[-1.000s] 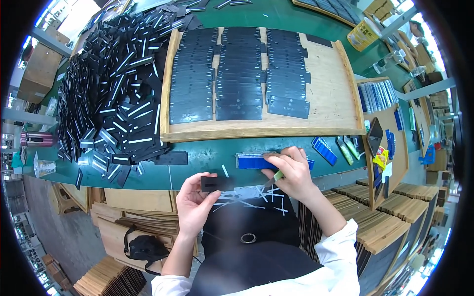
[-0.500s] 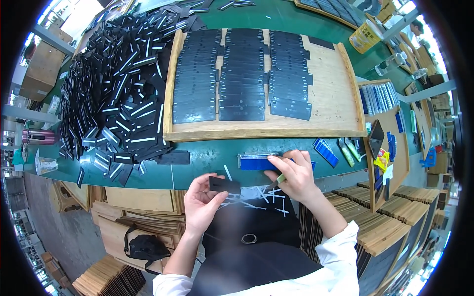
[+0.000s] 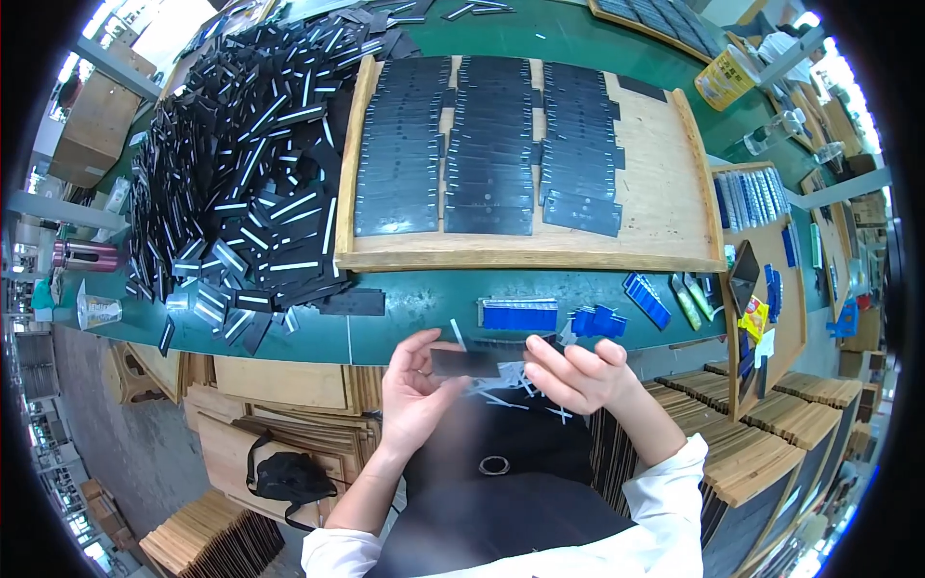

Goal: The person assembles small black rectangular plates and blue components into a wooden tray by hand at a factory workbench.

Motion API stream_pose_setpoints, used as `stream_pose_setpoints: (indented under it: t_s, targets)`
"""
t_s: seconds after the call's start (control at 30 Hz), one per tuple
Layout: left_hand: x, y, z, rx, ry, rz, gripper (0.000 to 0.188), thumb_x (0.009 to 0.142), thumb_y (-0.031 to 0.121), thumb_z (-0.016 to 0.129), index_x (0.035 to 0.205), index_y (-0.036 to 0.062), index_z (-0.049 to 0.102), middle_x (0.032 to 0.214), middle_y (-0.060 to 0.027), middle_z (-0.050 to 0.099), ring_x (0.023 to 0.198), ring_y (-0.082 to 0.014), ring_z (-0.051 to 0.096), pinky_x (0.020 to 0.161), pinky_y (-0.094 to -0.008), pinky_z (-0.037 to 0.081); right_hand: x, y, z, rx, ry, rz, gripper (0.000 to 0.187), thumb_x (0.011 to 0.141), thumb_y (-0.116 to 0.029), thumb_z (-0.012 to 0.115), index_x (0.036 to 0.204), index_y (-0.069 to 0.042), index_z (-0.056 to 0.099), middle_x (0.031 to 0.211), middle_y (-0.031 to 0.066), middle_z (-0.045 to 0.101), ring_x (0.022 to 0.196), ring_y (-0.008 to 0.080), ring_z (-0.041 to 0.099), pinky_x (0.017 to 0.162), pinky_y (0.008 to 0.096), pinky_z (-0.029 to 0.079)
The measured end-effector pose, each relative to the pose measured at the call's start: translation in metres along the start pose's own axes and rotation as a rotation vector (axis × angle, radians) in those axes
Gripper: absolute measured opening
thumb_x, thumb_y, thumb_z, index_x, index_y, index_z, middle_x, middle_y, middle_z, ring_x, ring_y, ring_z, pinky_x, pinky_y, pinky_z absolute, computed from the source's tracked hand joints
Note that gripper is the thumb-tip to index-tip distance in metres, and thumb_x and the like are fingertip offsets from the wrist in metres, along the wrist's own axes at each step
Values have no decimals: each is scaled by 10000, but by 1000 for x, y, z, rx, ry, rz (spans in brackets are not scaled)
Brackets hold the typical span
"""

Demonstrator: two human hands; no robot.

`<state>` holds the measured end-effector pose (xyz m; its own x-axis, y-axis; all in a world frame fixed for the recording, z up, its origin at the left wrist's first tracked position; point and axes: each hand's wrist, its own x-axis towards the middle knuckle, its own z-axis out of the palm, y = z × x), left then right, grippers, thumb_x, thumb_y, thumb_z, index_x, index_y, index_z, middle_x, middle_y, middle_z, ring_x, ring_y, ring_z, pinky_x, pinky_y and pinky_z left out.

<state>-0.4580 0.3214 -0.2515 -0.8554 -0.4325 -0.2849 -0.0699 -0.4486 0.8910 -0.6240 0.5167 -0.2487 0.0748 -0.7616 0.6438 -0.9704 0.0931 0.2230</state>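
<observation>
Landmark: the wooden tray (image 3: 665,231) on the green desk (image 3: 414,318), carrying three rows of dark cards.
Heap: a big pile of black strips (image 3: 241,193) lies just left of the tray, spilling toward the desk's near edge.
Bag: a black bag (image 3: 289,477) sits on wooden stacks well below the tray's left corner, under the desk edge.
Left hand (image 3: 409,395): below the tray's near rim, off the desk edge; fingers (image 3: 424,339) curled, grasping the left end of a black strip.
Strip (image 3: 464,362): a flat dark rectangle held level between both hands, below the tray's middle.
Blue pieces (image 3: 518,314): a small block of blue parts on the desk between the tray rim and the strip.
Right hand (image 3: 578,376): below the tray's right half; fingers pinched on the strip's right end.
Side tray (image 3: 771,289): a narrower wooden tray right of the landmark, with blue pieces and small tools.
</observation>
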Motion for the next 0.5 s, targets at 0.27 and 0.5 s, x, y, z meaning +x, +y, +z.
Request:
stream_pose_setpoints:
  t_s: [0.27,0.5]
  targets:
    - [-4,-2,6,55,-44,17,679,777,-161,709,1355,53,424,1265,-149,584,1155,-185,571,939,-302,532,34,-14,-11,571,-64,462,532,646,-195,860,1124,-110,641,968,-32,701,793,161,535,777,339,359]
    - [-5,-1,6,64,-79,54,673,792,-169,685,1359,59,404,1274,-145,566,1200,-205,544,977,-341,536,35,-13,-10,591,-105,452,590,705,-223,857,1204,-94,570,978,-32,740,791,189,519,783,355,362]
